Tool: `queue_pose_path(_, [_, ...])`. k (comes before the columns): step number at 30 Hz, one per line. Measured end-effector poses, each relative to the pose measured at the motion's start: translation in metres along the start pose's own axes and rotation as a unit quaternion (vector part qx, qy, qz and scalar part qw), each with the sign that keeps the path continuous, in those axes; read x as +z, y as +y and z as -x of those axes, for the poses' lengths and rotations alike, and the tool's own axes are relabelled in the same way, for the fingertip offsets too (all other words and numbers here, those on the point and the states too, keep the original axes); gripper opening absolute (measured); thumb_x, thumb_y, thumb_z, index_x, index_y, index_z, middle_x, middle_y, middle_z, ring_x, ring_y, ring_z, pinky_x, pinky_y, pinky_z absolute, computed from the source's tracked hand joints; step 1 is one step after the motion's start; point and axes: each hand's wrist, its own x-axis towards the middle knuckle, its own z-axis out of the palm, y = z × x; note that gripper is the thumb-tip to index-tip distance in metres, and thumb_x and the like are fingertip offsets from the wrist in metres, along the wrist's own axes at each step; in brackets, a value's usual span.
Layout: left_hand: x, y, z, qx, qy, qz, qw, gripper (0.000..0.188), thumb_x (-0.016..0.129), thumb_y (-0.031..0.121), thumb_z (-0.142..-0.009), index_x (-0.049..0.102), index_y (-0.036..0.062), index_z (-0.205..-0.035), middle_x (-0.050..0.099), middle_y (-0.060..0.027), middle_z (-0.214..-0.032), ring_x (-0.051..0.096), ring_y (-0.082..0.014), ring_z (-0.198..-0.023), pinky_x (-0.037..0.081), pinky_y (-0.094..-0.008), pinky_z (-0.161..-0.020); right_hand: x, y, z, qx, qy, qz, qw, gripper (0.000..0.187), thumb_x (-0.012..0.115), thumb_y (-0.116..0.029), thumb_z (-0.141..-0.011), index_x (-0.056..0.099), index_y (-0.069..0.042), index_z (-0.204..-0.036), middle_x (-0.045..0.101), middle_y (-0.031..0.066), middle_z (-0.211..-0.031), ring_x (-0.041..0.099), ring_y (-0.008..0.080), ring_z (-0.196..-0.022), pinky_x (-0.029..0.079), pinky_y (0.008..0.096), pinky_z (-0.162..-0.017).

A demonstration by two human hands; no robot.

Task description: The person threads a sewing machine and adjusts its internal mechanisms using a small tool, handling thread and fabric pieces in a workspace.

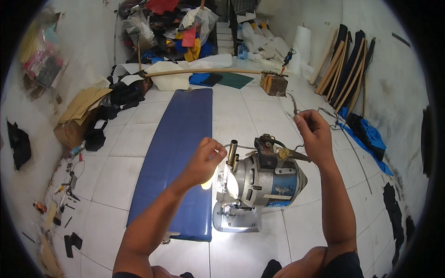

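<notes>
A cloth cutting machine (276, 180) with a grey and blue motor housing stands on the tiles, its flat metal base (237, 221) toward me. Its round blade area is lit brightly. My left hand (204, 160) is closed in a pinch just left of the machine's upright brass-coloured tube, on a thin grey cord (241, 147) that passes behind the machine. Raised at the far right of the machine, my right hand (315, 134) pinches a grey cord (295, 103) between thumb and fingers. Whether both pieces are one cord is hidden.
Beside the machine lies a long stack of blue fabric (169, 162). A wooden pole (204, 72) spans the far side, near a worn box-like weight (273, 85). Fabric rolls (345, 65) lean on the right wall. Tools and scraps (69, 185) litter the left floor.
</notes>
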Motion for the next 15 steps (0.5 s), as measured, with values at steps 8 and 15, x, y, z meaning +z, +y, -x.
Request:
queue_pose_path(8, [-0.009, 0.012, -0.016, -0.084, -0.041, 0.246, 0.965, 0.007, 0.055, 0.014, -0.096, 0.057, 0.0076, -0.098, 0.054, 0.0025, -0.087, 0.048, -0.0050, -0.077, 0.039, -0.0201, -0.069, -0.015, 0.044, 0.021, 0.068, -0.012, 0.035, 0.997, 0.018, 0.064, -0.018, -0.092, 0.062, 0.000, -0.091, 0.055, 0.0016, -0.078, 0.050, 0.0087, -0.070, 0.042, 0.0251, -0.062])
queue_pose_path(15, [-0.026, 0.039, -0.042, -0.195, -0.073, 0.291, 0.934, 0.013, 0.057, 0.019, -0.096, 0.059, 0.0066, -0.096, 0.057, 0.0024, -0.086, 0.051, -0.0050, -0.075, 0.042, -0.0201, -0.065, -0.016, 0.054, 0.020, 0.032, -0.011, 0.021, 0.999, 0.018, 0.065, -0.018, -0.091, 0.063, 0.000, -0.091, 0.057, 0.0018, -0.080, 0.050, 0.0088, -0.070, 0.042, 0.0251, -0.062])
